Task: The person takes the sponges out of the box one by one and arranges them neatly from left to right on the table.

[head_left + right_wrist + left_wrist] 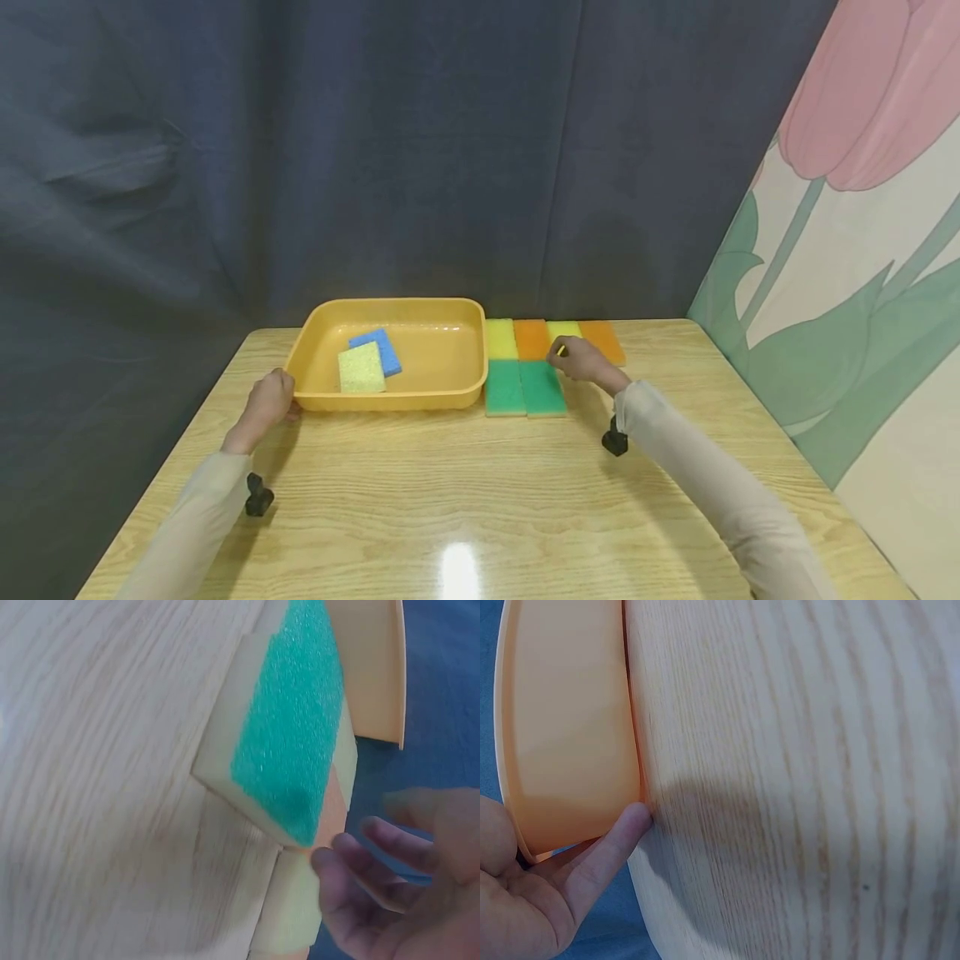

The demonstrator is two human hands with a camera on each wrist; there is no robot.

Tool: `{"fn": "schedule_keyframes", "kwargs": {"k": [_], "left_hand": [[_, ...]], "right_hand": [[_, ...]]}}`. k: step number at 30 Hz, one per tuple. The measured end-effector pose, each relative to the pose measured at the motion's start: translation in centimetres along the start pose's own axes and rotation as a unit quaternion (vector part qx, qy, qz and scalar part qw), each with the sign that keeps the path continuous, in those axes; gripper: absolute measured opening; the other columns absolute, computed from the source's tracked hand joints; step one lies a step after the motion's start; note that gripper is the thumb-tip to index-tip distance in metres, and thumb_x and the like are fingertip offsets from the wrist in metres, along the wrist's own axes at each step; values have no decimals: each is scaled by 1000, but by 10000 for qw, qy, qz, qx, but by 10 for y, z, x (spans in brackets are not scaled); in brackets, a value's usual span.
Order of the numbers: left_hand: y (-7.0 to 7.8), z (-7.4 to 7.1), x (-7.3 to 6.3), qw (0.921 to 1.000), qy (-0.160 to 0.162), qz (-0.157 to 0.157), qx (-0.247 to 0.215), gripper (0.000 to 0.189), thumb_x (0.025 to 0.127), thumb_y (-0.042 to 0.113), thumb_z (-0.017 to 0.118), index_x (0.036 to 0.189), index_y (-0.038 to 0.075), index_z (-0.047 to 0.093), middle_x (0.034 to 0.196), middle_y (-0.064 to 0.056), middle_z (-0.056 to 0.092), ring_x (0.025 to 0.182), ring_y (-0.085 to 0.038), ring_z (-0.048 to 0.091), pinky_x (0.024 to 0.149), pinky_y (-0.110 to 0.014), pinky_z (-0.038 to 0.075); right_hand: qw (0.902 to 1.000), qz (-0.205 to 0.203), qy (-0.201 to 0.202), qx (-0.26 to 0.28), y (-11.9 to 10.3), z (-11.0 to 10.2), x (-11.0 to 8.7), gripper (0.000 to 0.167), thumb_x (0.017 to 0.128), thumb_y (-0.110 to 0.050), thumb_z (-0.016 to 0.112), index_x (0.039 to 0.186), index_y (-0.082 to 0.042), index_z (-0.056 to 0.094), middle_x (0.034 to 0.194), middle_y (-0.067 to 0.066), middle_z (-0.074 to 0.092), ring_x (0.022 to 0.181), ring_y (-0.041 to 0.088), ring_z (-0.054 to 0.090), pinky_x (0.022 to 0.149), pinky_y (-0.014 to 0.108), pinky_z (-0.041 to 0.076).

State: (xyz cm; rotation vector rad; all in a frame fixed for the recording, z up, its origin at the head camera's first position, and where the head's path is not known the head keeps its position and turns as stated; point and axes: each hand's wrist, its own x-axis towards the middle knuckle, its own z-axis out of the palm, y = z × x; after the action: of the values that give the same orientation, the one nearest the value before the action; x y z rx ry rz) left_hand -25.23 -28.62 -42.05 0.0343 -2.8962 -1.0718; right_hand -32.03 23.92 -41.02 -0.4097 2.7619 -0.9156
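Note:
A yellow plastic tray (423, 402) holds a yellow sponge (362, 369) that partly overlaps a blue sponge (387, 352). My left hand (268, 398) grips the tray's left front corner, its rim between thumb and fingers in the left wrist view. Right of the tray, two green-topped sponges (504, 388) lie side by side in front of a row of yellow and orange ones. Over the right green sponge (292, 727) and the yellow sponge (562, 328) behind it hovers my right hand (581, 360). Its fingers are loosely bent, with nothing visible held between them.
An orange sponge (603, 340) ends the back row on the right. The wooden table (420, 483) meets a dark blue curtain (420, 150) at the back. A wall with painted flowers (862, 333) stands to the right.

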Motion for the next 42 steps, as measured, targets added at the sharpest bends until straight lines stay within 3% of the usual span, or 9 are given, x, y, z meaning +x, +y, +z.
{"fn": "schedule_keyframes", "kwargs": {"k": [6,12,24,28,37,42], "left_hand": [[0,1,0,10000,16,-38,-10,38,102,8,18,96,-16,47,76,-28,59,59,-34,68,52,-37,60],[1,-1,-1,10000,-42,-66,17,40,103,9,17,100,-19,46,79,-29,58,60,-33,68,53,-37,61],[-3,1,0,10000,-1,-15,-57,41,103,9,16,99,-18,46,78,-29,59,57,-30,67,50,-34,60],[-3,3,0,10000,20,-22,-67,41,103,9,16,99,-19,46,79,-29,59,57,-31,67,50,-34,60],[-3,3,-1,10000,26,-27,-60,38,102,8,18,98,-18,46,80,-31,58,58,-32,67,51,-35,60],[-2,1,1,10000,35,27,-78,37,102,8,18,97,-17,45,81,-31,57,58,-31,67,51,-35,60]], "right_hand": [[9929,-608,961,-342,-3,9,6,23,101,-19,56,103,1,66,95,13,67,79,25,61,72,43,54],[9833,-967,1542,-55,-13,19,13,23,101,-18,57,97,1,69,85,9,67,67,20,54,66,39,49],[9768,-1093,1827,208,-46,30,28,31,102,-22,57,74,-9,63,65,2,56,57,18,48,55,32,40],[9743,-1180,1901,268,-52,34,31,28,101,-21,58,77,-8,66,67,2,59,59,19,52,55,33,44],[9678,-1341,2117,222,-72,38,36,23,100,-21,58,99,-2,71,86,9,68,75,23,64,67,39,56],[9646,-1452,2177,334,-84,38,39,22,100,-19,58,99,-1,71,88,10,69,76,24,64,68,39,57]]}}
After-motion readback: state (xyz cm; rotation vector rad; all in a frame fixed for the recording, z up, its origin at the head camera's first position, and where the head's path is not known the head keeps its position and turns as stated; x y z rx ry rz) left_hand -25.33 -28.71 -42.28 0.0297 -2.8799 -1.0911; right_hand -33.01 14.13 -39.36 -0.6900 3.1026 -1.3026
